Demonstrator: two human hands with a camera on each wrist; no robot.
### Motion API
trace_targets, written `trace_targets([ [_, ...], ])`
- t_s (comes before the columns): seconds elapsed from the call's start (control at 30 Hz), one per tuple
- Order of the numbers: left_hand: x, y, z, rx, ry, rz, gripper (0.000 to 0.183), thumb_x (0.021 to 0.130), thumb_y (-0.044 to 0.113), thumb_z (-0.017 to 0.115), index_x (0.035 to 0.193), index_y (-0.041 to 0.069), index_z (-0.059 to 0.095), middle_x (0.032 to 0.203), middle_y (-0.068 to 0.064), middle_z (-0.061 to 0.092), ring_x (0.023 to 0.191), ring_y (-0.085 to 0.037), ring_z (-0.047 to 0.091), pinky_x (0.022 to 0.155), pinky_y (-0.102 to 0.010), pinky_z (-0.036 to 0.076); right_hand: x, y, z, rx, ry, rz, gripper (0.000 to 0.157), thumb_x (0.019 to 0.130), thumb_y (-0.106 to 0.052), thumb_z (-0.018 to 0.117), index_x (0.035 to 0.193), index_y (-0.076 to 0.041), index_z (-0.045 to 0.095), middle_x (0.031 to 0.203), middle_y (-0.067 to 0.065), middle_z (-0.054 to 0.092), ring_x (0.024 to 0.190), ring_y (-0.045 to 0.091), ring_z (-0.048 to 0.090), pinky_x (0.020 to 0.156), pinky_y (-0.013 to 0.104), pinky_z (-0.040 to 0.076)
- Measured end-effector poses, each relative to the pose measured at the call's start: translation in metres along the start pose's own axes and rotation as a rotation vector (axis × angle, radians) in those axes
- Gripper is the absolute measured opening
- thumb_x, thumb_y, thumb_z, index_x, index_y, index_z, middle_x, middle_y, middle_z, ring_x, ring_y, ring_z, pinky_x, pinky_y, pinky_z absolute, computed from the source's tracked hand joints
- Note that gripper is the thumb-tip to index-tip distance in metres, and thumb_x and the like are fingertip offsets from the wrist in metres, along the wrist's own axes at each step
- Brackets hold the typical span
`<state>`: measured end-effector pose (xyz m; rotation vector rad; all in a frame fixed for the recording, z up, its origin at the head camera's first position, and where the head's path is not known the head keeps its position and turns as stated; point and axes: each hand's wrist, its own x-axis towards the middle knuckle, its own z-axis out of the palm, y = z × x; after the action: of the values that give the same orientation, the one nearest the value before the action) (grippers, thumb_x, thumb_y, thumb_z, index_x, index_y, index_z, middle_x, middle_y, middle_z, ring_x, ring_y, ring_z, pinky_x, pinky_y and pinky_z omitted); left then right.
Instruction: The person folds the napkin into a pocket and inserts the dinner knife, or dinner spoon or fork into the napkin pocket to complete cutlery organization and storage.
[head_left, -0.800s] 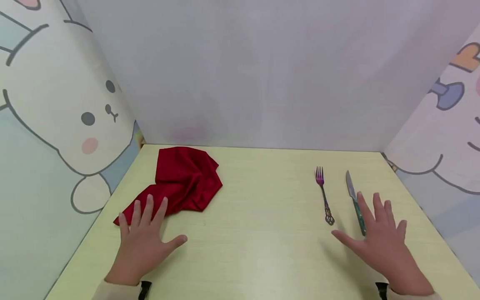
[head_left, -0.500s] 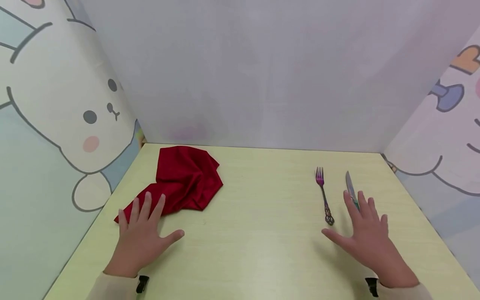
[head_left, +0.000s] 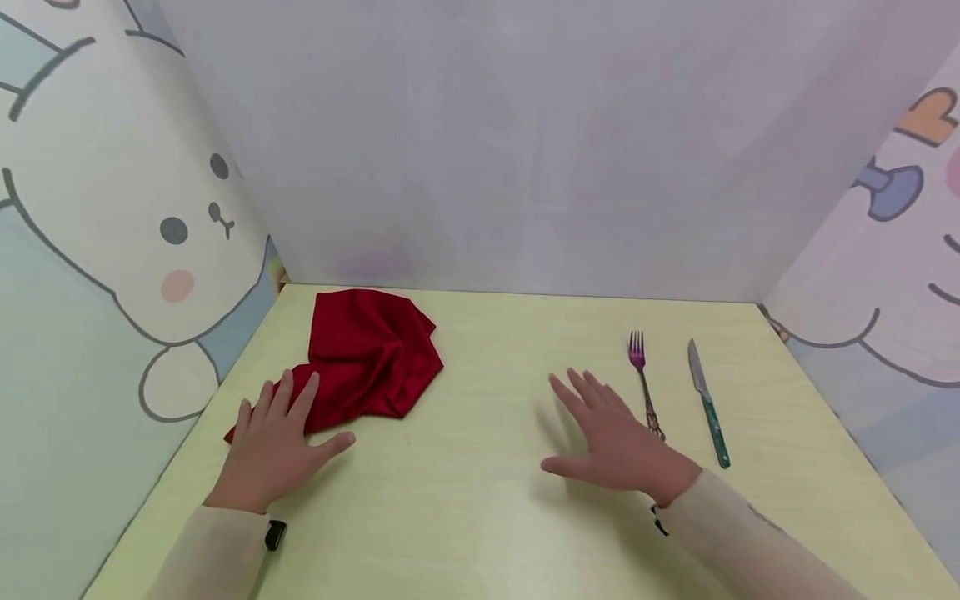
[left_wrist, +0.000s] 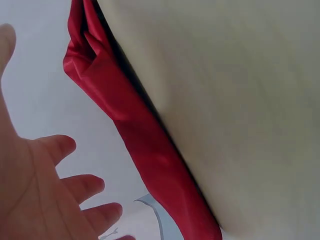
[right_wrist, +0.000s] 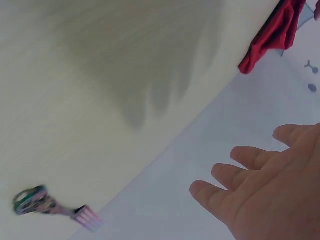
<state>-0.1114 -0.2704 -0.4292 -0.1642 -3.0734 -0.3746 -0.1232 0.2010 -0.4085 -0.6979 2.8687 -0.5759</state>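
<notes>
lowering gently before pinching seemed wisest: the left hand (head_left: 272, 457), spread and empty, hovered near the red cloth (head_left: 371, 354) on the table's (head_left: 465, 508) left; the right hand (head_left: 613, 442), likewise empty, hung left of the fork (head_left: 637, 360).

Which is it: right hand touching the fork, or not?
Apart: the right wrist view shows the whole fork with a clear gap to the right hand.

One counter (head_left: 457, 525) bears one cloth (head_left: 371, 350), one fork (head_left: 644, 385) and one knife (head_left: 709, 406); besides these there are one left hand (head_left: 272, 452) and one right hand (head_left: 618, 446).
</notes>
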Motion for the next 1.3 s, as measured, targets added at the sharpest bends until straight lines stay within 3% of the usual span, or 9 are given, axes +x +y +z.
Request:
trace_targets([
  [0.23,0.014,-0.008,-0.005,-0.006,-0.035,-0.008,0.115,0.086,0.085,0.05,0.162,0.001,0.027,0.161,-0.038,0.018,0.144,-0.062,0.015,0.112,-0.077,0.007,0.068,-0.033,0.007,0.019,-0.116,-0.01,0.109,0.087,-0.076,0.063,0.167,-0.023,0.012,0.171,0.012,0.012,0.157,0.034,0.008,0.124,0.053,0.012],
  [0.4,0.019,-0.015,-0.004,0.005,-0.039,-0.002,0.112,0.088,0.082,0.052,0.16,0.0,0.029,0.159,-0.039,0.022,0.142,-0.063,0.019,0.111,-0.077,0.012,0.107,-0.054,0.019,0.08,-0.136,0.029,0.108,0.087,-0.075,0.063,0.167,-0.026,0.011,0.171,0.006,0.015,0.156,0.029,0.014,0.123,0.049,0.019],
  [0.6,0.023,-0.023,-0.005,0.008,-0.056,-0.004,0.112,0.088,0.082,0.052,0.16,-0.001,0.03,0.156,-0.038,0.027,0.139,-0.062,0.025,0.109,-0.077,0.018,0.145,-0.077,0.034,0.198,-0.154,0.071,0.106,0.087,-0.072,0.065,0.167,-0.022,0.014,0.17,0.004,0.021,0.155,0.026,0.019,0.121,0.047,0.025],
  [0.83,0.027,-0.024,-0.009,0.003,-0.058,0.008,0.116,0.084,0.085,0.054,0.159,-0.002,0.032,0.152,-0.037,0.035,0.134,-0.06,0.036,0.107,-0.074,0.029,0.177,-0.093,0.047,0.194,-0.166,0.102,0.106,0.088,-0.067,0.067,0.166,-0.015,0.017,0.166,0.006,0.029,0.152,0.026,0.027,0.12,0.047,0.029],
  [1.0,0.029,-0.024,-0.011,0.005,-0.049,0.001,0.115,0.083,0.08,0.062,0.157,-0.003,0.034,0.149,-0.038,0.039,0.128,-0.061,0.043,0.103,-0.071,0.037,0.193,-0.102,0.049,0.213,-0.149,0.09,0.083,0.088,-0.053,0.075,0.152,-0.012,0.041,0.139,0.003,0.054,0.124,0.021,0.052,0.101,0.04,0.046],
  [1.13,0.03,-0.025,-0.011,0.004,-0.057,-0.016,0.104,0.085,0.064,0.073,0.155,-0.005,0.036,0.146,-0.038,0.041,0.13,-0.059,0.042,0.102,-0.07,0.04,0.202,-0.11,0.049,0.235,-0.142,0.099,0.06,0.088,-0.044,0.077,0.131,-0.01,0.053,0.114,0.0,0.059,0.099,0.017,0.056,0.083,0.033,0.05],
  [1.3,0.03,-0.028,-0.01,0.025,-0.07,-0.037,0.092,0.087,0.046,0.078,0.151,-0.007,0.039,0.141,-0.039,0.044,0.124,-0.06,0.045,0.095,-0.071,0.044,0.213,-0.115,0.051,0.243,-0.158,0.135,0.031,0.093,-0.029,0.073,0.111,-0.009,0.057,0.096,0.002,0.06,0.076,0.016,0.056,0.067,0.028,0.047],
])
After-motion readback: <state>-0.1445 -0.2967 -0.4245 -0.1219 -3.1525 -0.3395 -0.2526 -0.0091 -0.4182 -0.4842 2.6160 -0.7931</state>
